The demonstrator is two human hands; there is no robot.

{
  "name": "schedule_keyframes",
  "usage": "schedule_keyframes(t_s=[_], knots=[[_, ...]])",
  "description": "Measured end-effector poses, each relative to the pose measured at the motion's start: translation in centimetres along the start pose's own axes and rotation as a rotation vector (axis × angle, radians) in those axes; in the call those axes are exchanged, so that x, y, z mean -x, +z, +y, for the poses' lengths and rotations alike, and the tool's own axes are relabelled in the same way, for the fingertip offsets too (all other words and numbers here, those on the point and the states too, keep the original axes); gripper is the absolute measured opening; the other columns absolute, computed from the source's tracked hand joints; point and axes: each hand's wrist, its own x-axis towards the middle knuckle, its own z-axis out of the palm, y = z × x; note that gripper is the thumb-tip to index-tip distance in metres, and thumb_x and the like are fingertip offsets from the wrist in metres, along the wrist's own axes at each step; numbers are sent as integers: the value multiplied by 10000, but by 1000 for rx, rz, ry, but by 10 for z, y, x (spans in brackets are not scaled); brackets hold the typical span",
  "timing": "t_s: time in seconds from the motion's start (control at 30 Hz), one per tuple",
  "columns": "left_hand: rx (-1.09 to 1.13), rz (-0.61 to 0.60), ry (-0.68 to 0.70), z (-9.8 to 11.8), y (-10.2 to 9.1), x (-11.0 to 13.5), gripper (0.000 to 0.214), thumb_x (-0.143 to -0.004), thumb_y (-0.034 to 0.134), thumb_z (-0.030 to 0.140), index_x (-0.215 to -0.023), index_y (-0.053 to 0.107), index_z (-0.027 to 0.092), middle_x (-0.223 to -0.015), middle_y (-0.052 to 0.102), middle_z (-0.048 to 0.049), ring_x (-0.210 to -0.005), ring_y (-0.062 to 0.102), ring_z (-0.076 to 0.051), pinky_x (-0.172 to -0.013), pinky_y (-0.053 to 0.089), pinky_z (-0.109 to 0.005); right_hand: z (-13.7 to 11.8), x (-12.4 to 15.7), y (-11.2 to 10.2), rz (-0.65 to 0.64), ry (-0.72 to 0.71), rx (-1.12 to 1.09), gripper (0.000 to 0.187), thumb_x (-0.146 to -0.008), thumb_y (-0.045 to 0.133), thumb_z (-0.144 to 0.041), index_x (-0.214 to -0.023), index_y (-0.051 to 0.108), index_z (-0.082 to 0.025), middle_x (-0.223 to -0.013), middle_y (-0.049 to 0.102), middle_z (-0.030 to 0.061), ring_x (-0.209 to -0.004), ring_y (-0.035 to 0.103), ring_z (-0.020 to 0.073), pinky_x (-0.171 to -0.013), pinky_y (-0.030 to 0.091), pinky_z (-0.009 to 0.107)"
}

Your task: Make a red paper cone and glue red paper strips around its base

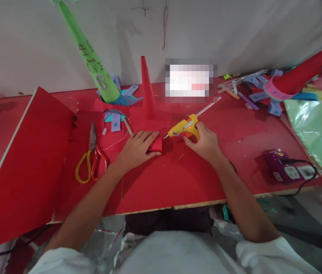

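My left hand (140, 146) lies over a small folded piece of red paper (157, 144) on the red tabletop, holding it between thumb and fingers. In my right hand (205, 142) is a yellow hot glue gun (184, 127), gripped by its handle. Its nozzle points left and sits close to the paper's right end. A clear glue stick (208, 106) sticks out of its back. Beyond my hands, a narrow red cone (147, 91) stands upright. Left of my left hand lie scissors (92, 152) with yellow and red handles, apart from it.
A red board (32, 163) leans along the left side. Behind stands a tall green cone (92, 61). Blue and purple cutouts (115, 121) lie near the scissors. On the right are a purple power socket box (283, 167), plastic-wrapped green sheets (316, 129) and another red cone (309, 74).
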Motion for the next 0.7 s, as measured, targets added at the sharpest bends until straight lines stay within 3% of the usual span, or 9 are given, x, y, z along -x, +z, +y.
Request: schedule_keyframes(t_s=[0.27,0.47,0.7], knots=[[79,16,-49,-3,-1,-1,620,-1101,468,567,-1561,545,159,-1490,650,-181,-1353,619,-356,-1173,473,-527,6,-2,1,-37,-61,82,340,-891,660,-486,-1088,580,-221,-1028,732,101,-848,674,272,-640,378,334],[179,56,-42,-12,4,-3,566,-1103,490,535,-1521,577,163,-1475,667,-168,-1351,634,-325,-1177,486,-497,2,0,7,-7,-107,100,372,-928,637,-460,-1188,618,-194,-1098,759,138,-950,723,311,-677,440,346],[137,35,-32,-12,5,-4,612,-1088,504,569,-1558,549,179,-1469,668,-173,-1348,627,-345,-1182,474,-520,-7,-1,8,-68,-150,141,320,-971,626,-399,-1212,641,-189,-1141,771,137,-977,727,301,-672,425,335]])
